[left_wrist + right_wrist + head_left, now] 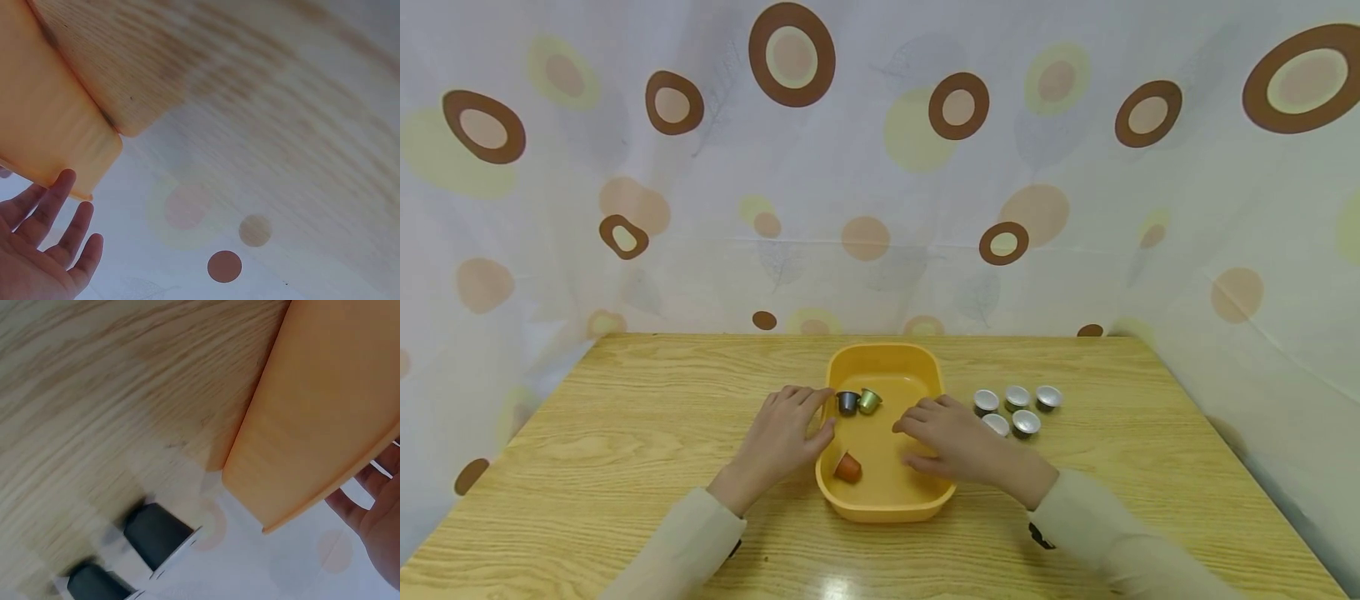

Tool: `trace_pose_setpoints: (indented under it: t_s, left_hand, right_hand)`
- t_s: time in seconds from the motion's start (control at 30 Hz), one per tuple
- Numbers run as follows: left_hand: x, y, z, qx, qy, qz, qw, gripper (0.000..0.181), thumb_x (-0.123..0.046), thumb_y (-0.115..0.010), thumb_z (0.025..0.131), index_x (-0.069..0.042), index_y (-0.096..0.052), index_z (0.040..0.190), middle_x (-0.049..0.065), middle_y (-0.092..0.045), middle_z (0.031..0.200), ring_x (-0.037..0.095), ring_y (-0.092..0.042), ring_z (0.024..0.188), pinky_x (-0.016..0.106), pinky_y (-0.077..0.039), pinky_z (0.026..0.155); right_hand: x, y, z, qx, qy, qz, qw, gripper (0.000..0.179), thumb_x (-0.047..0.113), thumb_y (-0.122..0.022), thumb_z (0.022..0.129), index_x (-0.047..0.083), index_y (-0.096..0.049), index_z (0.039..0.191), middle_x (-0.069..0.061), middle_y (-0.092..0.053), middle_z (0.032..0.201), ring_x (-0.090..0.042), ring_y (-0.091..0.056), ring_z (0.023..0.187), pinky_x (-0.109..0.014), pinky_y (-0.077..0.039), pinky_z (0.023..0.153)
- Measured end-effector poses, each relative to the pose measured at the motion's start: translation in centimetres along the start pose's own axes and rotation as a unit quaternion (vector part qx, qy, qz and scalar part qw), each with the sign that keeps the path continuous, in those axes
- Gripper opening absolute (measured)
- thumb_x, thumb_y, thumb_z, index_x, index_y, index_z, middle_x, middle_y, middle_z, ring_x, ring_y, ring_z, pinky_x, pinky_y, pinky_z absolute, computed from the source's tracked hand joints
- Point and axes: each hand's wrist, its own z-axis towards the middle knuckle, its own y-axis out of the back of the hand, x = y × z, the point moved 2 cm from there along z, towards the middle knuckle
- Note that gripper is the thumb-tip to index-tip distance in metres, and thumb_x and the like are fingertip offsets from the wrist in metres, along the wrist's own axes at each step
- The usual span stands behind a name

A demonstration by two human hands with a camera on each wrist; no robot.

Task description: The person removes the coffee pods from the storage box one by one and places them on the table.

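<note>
Yellow plastic is forming the shallow rounded tray (887,490), which is occupying the lower centre of the head frame on a light wood-grain table (647,417). Three coffee-type capsules are lying inside it. A dark grey capsule (847,404) and a shiny green capsule (870,402) are sitting side by side near the tray's left wall (whether they are touching is unclear), and an orange-brown capsule (849,468) is lying on its side at the tray's lower left.

The left hand (781,432) is positioning its thumb and fingers at the tray's left rim; the fingers are extending loosely and grasping nothing. Firm contact with the rim cannot be confirmed. The right hand (957,440) is hovering over the tray's right side, its fingers bending slightly, released and carrying nothing visible.

Five dark capsules with silver-white lids (1026,424) are standing on the table right of the tray, lids facing up; the right hand is reaching across just beside them. Beige sleeves (688,542) are covering both forearms. A pale cloth (850,167) with brown, peach and yellow-green spots is hanging across the upper frame.
</note>
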Motion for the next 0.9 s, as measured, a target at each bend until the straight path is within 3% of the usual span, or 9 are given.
trace_pose_setpoints:
  t_s: [0.33,0.9]
  left_hand:
    - [0.0,0.0,0.0,0.001,0.002,0.004,1.0000,0.037,-0.031,-0.055,0.087,-0.014,-0.059,0.119,0.000,-0.065,0.105,0.023,-0.056,0.102,0.041,-0.044,0.090]
    - [-0.1,-0.2,0.0,0.001,-0.003,0.009,1.0000,0.037,-0.031,-0.055,0.087,-0.014,-0.059,0.119,0.001,-0.065,0.105,0.023,-0.056,0.103,0.042,-0.044,0.089]
  right_hand:
    - [1.3,-1.0,1.6,0.073,-0.021,0.001,0.9971,0.040,0.043,-0.058,0.085,0.016,-0.058,0.115,0.004,-0.063,0.108,-0.014,-0.056,0.100,-0.035,-0.045,0.086]
    - [3.0,-2.1,3.6,0.093,-0.009,0.001,0.9956,0.041,0.042,-0.056,0.087,0.016,-0.056,0.119,0.003,-0.062,0.114,-0.014,-0.056,0.106,-0.036,-0.045,0.089]
